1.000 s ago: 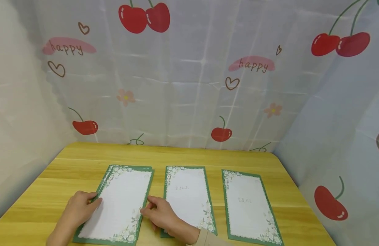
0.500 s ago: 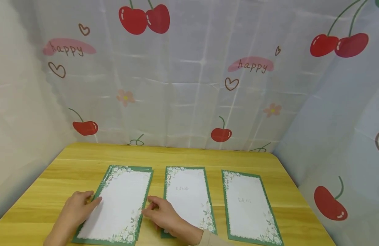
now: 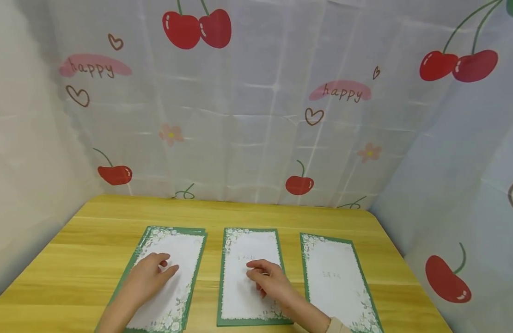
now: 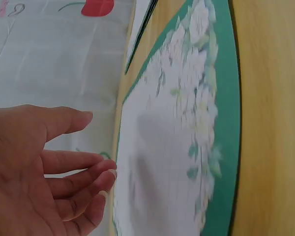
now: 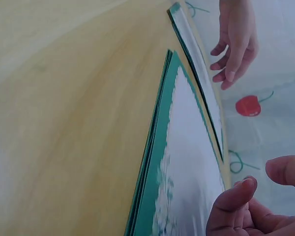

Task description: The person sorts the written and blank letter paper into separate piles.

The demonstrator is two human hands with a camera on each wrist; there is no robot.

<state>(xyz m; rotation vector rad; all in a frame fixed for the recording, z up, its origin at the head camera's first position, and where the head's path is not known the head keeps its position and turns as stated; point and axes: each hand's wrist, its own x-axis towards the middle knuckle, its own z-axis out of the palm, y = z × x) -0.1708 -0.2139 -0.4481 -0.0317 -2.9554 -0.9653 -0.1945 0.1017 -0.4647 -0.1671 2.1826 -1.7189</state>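
Three piles of white writing paper with green borders and printed white flowers lie in a row. My left hand (image 3: pixel 150 277) is over the left pile (image 3: pixel 186 249), fingers loosely bent and nothing in them. In the left wrist view, a gap shows between thumb and fingers, with the floral sheet (image 4: pixel 152 147) beyond the fingertips. Over the middle pile (image 3: pixel 235 296) is my right hand (image 3: pixel 273 282), its fingers relaxed and holding nothing. In the right wrist view, stacked green edges show along the side of the middle pile (image 5: pixel 187 137).
The right pile (image 3: pixel 333 296) carries faint handwriting, as does the middle one. All lie on a yellow wood-grain table (image 3: pixel 256 212). A pale curtain (image 3: pixel 248 138) with cherries and "happy" lettering stands behind and at the sides.
Both hands have left the edges of the left pile and moved to the right, the left hand over that pile, the right hand over the middle one.
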